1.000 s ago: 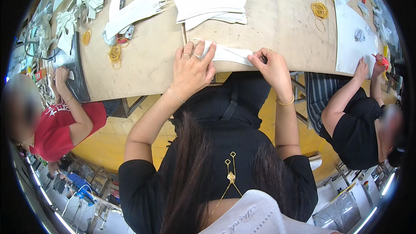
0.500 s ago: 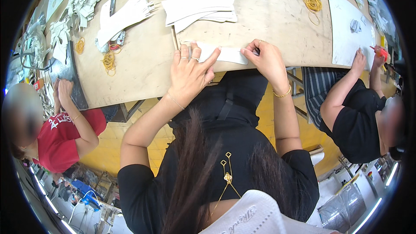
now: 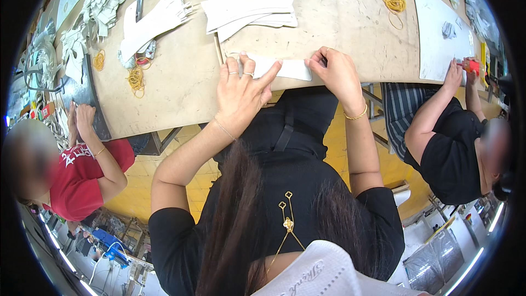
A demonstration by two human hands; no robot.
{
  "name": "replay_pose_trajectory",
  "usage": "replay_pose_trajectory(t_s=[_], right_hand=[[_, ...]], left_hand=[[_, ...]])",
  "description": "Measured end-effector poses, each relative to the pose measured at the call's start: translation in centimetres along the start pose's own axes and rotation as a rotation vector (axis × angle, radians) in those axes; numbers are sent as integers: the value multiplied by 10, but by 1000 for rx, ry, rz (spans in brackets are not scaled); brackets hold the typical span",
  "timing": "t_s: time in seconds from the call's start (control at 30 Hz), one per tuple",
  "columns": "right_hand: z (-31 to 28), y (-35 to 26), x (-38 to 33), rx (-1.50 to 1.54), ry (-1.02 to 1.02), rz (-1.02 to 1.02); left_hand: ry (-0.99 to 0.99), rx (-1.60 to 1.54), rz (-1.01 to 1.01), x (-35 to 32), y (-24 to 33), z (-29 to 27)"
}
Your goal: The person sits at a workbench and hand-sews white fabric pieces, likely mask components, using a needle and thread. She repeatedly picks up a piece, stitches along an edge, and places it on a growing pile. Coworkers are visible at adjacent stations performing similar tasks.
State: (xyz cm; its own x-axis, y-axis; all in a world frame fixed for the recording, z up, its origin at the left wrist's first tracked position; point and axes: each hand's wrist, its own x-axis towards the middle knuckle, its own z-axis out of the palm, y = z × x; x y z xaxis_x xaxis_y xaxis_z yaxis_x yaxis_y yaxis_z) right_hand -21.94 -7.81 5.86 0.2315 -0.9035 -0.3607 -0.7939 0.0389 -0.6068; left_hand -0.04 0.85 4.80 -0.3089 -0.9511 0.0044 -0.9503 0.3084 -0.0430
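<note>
Clock directions are taken from the middle of the view, unless a hand is named as the hub. At 8 to 9 o'clock a co-worker in a red top point(image 3: 76, 183) sits with both hands near a dark board point(image 3: 98, 111). At 10 o'clock a tangle of yellow bands point(image 3: 135, 81) lies on the tan table point(image 3: 350, 27), and beyond it, toward 10:30, rests a fanned heap of white pieces point(image 3: 156, 27).

At 11 o'clock the left hand point(image 3: 239, 89) rests palm down (two rings show on it), its fingers spread and its index finger reaching onto a white strip point(image 3: 294, 69). A stack of similar white pieces point(image 3: 249, 11) lies at 12 o'clock, well apart from the fingers. The strip lies at the table's near edge, between the two hands: toward 2 to 3 o'clock of the left, at 9 o'clock of the right.

The right hand point(image 3: 335, 71) has its thumb and index finger drawn close together at the strip's right end; whether they pinch it, I cannot tell.

A coil of yellow bands point(image 3: 393, 1) lies at 1:30, and a white sheet point(image 3: 438, 49) at 2 o'clock. Near 3 o'clock, a co-worker in black point(image 3: 455, 167) holds a red object point(image 3: 472, 67).
</note>
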Motion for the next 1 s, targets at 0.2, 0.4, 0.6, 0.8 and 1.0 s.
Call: replay_pose_trajectory(t_s=[0.2,0.4,0.6,0.8,1.0], right_hand=[[4,10,-2,-119,93,-243],[-13,9,50,-263,96,-520],[-27,6,69,-289,-38,-536],[-29,17,60,-158,-12,-515],[-22,21,48,-219,125,-557]], left_hand=[[-88,-267,-73,10,-6,-21],[173,-553,182,53,-11,-7],[228,-406,406,79,-10,15],[238,-280,449,79,-10,19],[177,-346,472,83,-12,18]])
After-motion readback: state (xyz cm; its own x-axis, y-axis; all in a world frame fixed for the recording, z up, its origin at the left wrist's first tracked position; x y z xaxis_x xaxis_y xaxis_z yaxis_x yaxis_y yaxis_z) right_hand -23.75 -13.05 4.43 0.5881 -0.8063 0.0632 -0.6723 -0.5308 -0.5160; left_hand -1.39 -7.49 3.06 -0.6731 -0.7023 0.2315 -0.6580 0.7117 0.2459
